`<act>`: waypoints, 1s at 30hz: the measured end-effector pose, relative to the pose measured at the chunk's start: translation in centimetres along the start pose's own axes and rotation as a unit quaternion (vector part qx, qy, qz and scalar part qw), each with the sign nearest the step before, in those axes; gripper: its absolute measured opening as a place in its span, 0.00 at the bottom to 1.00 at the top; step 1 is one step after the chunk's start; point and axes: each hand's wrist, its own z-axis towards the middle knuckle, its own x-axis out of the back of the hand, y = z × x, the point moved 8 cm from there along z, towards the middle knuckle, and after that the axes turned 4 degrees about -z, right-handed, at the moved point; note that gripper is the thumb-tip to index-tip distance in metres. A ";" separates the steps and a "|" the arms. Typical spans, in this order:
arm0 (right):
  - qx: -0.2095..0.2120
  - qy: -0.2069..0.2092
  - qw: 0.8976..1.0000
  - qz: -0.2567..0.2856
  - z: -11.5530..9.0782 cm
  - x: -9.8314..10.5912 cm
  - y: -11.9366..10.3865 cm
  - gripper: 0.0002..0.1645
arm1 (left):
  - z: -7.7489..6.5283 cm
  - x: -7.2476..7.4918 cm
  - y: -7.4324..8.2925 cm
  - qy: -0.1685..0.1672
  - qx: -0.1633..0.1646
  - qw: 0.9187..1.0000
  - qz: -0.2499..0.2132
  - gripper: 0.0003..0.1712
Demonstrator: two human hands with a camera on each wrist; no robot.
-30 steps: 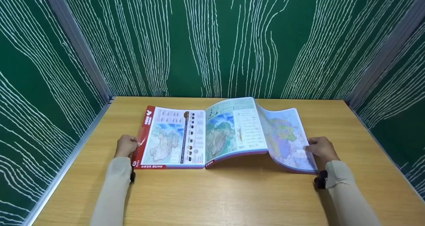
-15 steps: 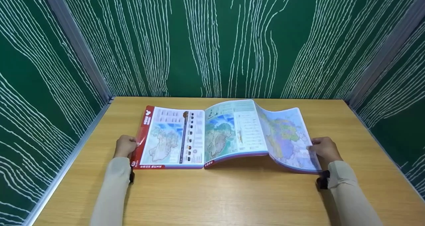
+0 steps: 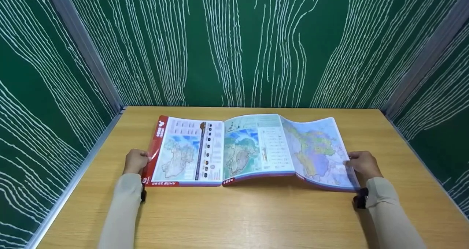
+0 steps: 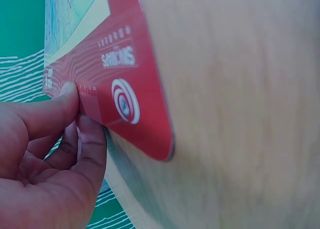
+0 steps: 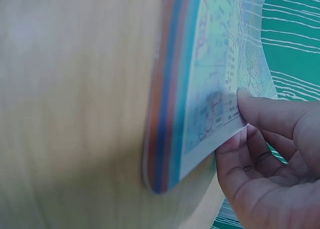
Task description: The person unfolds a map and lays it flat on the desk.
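Observation:
A glossy folding map (image 3: 242, 153) lies unfolded across the table, its three panels in view. The left panel has a red border and rests nearly flat. Its middle panel arches up to a crease, and the right panel slopes down from there. At the red edge, my left hand (image 3: 136, 161) pinches the map between thumb and fingers; the left wrist view shows the thumb (image 4: 67, 96) on top. My right hand (image 3: 363, 164) pinches the far right edge the same way, thumb (image 5: 250, 104) on the printed side and fingers beneath.
The wooden table (image 3: 253, 219) extends in front of the map. Green panels with wavy white lines (image 3: 256, 47) stand behind and at both sides, joined by grey corner posts (image 3: 84, 44). Both wrists carry dark cameras (image 3: 361, 197).
My right hand has moved right with the map's right edge, and my left hand slightly left. The panels are spread wider and the raised crease between the middle and right panels sits lower.

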 end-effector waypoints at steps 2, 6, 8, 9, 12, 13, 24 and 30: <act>0.001 0.002 1.000 -0.002 0.0 0.1 0.1 0.34 | -0.2 0.1 0.2 0.002 -0.006 1.000 0.000 0.22; 0.003 0.004 1.000 0.004 0.0 0.2 0.2 0.34 | -0.2 0.3 0.2 0.003 -0.009 1.000 -0.004 0.22; 0.005 0.006 1.000 0.007 0.0 0.3 0.3 0.34 | -0.3 0.4 0.3 0.002 -0.008 1.000 -0.002 0.22; 0.012 0.009 1.000 0.002 0.0 0.4 0.3 0.34 | -0.3 0.6 0.5 0.011 -0.022 1.000 0.010 0.21; 0.027 0.017 0.999 -0.009 -0.2 0.7 0.2 0.34 | -0.6 0.8 0.7 0.021 -0.038 0.999 0.022 0.21; 0.028 0.020 0.999 -0.013 -0.2 0.8 0.2 0.34 | -0.7 0.8 0.8 0.025 -0.043 0.998 0.024 0.21; 0.011 0.016 1.000 0.005 -0.2 0.9 0.7 0.34 | -0.3 0.3 0.2 0.009 -0.016 1.000 -0.005 0.22; 0.000 0.021 1.000 0.016 -0.3 1.0 0.9 0.35 | 0.0 0.3 -0.1 0.006 -0.014 1.000 -0.012 0.23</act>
